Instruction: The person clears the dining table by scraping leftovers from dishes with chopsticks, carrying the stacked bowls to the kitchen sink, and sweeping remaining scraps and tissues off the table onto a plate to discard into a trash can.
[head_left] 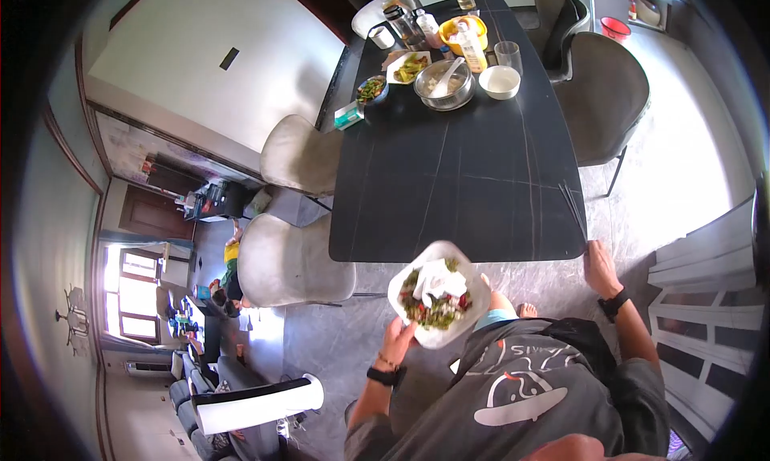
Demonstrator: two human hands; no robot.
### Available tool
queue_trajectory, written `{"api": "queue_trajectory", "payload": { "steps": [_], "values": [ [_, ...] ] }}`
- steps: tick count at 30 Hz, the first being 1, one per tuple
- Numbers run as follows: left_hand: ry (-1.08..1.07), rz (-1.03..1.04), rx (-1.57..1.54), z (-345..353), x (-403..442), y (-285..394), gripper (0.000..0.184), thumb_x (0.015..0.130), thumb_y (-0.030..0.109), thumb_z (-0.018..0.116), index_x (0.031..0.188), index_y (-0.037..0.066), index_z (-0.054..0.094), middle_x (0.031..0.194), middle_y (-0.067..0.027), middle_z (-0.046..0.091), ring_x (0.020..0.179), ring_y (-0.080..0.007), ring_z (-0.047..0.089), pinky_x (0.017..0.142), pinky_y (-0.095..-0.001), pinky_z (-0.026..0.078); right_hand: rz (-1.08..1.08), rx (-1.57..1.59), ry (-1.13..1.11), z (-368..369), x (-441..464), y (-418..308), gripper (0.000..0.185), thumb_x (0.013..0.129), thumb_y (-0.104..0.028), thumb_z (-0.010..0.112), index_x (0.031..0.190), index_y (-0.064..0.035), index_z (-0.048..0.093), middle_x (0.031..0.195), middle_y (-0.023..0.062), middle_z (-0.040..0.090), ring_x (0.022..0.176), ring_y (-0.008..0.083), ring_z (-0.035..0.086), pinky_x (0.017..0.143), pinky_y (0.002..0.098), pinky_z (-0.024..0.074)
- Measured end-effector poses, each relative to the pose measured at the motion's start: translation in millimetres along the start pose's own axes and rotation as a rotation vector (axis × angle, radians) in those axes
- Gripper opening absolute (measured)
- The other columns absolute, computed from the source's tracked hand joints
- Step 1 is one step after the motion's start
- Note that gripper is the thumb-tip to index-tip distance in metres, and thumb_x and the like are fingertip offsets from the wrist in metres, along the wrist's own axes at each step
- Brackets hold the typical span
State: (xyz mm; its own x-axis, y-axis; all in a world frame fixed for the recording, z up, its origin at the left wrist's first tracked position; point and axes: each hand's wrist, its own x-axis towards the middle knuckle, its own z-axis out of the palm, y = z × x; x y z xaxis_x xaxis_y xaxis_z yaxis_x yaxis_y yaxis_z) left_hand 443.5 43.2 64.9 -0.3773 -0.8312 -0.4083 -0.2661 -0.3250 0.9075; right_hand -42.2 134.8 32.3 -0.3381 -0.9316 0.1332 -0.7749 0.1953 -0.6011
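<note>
My left hand (396, 342) grips the lower left edge of a white square dish (462, 330), thumb over the rim. Green and red food scraps (427, 310) lie in the dish, with a crumpled white tissue (443, 281) on top. The dish is held just off the near edge of the black table (457, 180). By the table's near right corner, my right hand (601, 270) is closed at the near end of several dark chopsticks (571, 208), which reach over the tabletop. Its fingertips are partly hidden.
At the table's far end are a steel bowl (427, 101) with a white spoon, a white bowl (500, 84), a glass (508, 56), food dishes and bottles. A tissue pack (348, 115) sits at the left edge. Chairs (298, 256) flank the table; another person (232, 264) is in the background.
</note>
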Motion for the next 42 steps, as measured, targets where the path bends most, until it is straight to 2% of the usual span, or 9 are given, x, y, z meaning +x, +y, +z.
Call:
{"api": "queue_trajectory", "payload": {
  "steps": [2,5,9,11,25,32,36,37,42],
  "values": [
    [-0.073,0.253,0.103,11.0,39.0,10.3,0.030,0.088,0.007,0.048,0.115,-0.005,0.045,0.104,-0.0075,0.057,0.092,-0.0135,0.056,0.080,-0.0288,0.047,0.142,0.209,-0.111,2.4,3.8,-23.5,0.011,0.082,-0.004,0.050,0.090,0.0005,0.045,0.079,0.0190,0.051,0.075,0.0353,0.051,0.065,0.0400,0.0413],
    [-0.160,0.244,-0.094,57.7,75.2,54.8,0.029,0.087,0.005,0.048,0.114,-0.006,0.046,0.106,-0.0087,0.056,0.096,-0.0146,0.055,0.085,-0.0296,0.044,0.173,0.890,-0.235,5.8,15.8,-40.8,0.008,0.085,-0.008,0.050,0.090,-0.0019,0.048,0.074,0.0035,0.050,0.073,0.0132,0.048,0.061,0.0283,0.0395],
    [-0.298,0.235,-0.238,110.3,120.1,87.6,0.026,0.088,0.004,0.048,0.112,-0.005,0.046,0.108,-0.0104,0.056,0.096,-0.0152,0.056,0.084,-0.0294,0.046,0.431,1.294,-0.168,-5.5,27.6,-61.7,0.008,0.084,-0.008,0.048,0.091,-0.0048,0.049,0.066,0.0017,0.048,0.054,0.0108,0.046,0.050,0.0257,0.0407],
    [-0.294,0.186,-0.225,126.2,136.2,97.0,0.023,0.086,0.006,0.051,0.108,-0.004,0.048,0.102,-0.0079,0.058,0.091,-0.0120,0.057,0.080,-0.0268,0.047,0.533,1.438,-0.154,-14.6,30.2,-57.6,0.015,0.084,-0.009,0.047,0.098,-0.0086,0.051,0.066,0.0001,0.049,0.043,0.0061,0.041,0.035,0.0210,0.0301],
    [-0.285,0.177,0.078,151.0,300.2,95.9,0.023,0.086,0.008,0.049,0.108,0.002,0.049,0.092,-0.0094,0.060,0.078,-0.0187,0.063,0.063,-0.0324,0.056,0.502,0.987,0.003,-33.8,177.1,-8.2,0.033,0.085,-0.029,0.056,0.107,-0.0034,0.058,0.071,0.0056,0.058,0.036,0.0043,0.039,0.031,0.0213,0.0305],
    [-0.411,0.004,-0.148,154.6,371.6,125.4,0.027,0.086,0.006,0.049,0.111,-0.001,0.047,0.098,-0.0133,0.059,0.084,-0.0210,0.062,0.069,-0.0354,0.056,0.497,0.366,-0.064,-38.5,281.6,-8.1,0.035,0.084,-0.035,0.058,0.076,-0.0004,0.060,0.055,0.0014,0.051,0.046,0.0069,0.044,0.041,0.0239,0.0335],
    [-0.397,0.045,-0.088,163.2,398.1,113.5,0.022,0.083,0.005,0.051,0.103,-0.004,0.051,0.092,-0.0109,0.061,0.085,-0.0179,0.061,0.071,-0.0302,0.049,0.481,0.442,0.000,-11.1,266.7,19.8,0.034,0.088,-0.032,0.053,0.071,-0.0021,0.059,0.052,-0.0003,0.047,0.050,0.0057,0.042,0.044,0.0262,0.0332],
    [-0.427,0.089,0.001,162.8,406.1,109.9,0.024,0.085,0.008,0.050,0.107,-0.002,0.048,0.095,-0.0110,0.060,0.086,-0.0182,0.061,0.070,-0.0318,0.052,0.262,0.304,0.062,-2.2,254.5,35.6,0.029,0.089,-0.029,0.051,0.079,-0.0029,0.060,0.054,-0.0011,0.045,0.049,0.0051,0.041,0.043,0.0242,0.0324],
    [-0.478,0.081,0.036,162.3,404.2,142.3,0.025,0.087,0.009,0.049,0.108,-0.004,0.048,0.094,-0.0084,0.060,0.083,-0.0134,0.059,0.072,-0.0262,0.050,0.733,0.566,0.030,-30.5,223.5,29.2,0.025,0.089,-0.019,0.048,0.106,-0.0019,0.054,0.063,-0.0004,0.046,0.049,0.0057,0.041,0.043,0.0216,0.0350]
  ]
}}
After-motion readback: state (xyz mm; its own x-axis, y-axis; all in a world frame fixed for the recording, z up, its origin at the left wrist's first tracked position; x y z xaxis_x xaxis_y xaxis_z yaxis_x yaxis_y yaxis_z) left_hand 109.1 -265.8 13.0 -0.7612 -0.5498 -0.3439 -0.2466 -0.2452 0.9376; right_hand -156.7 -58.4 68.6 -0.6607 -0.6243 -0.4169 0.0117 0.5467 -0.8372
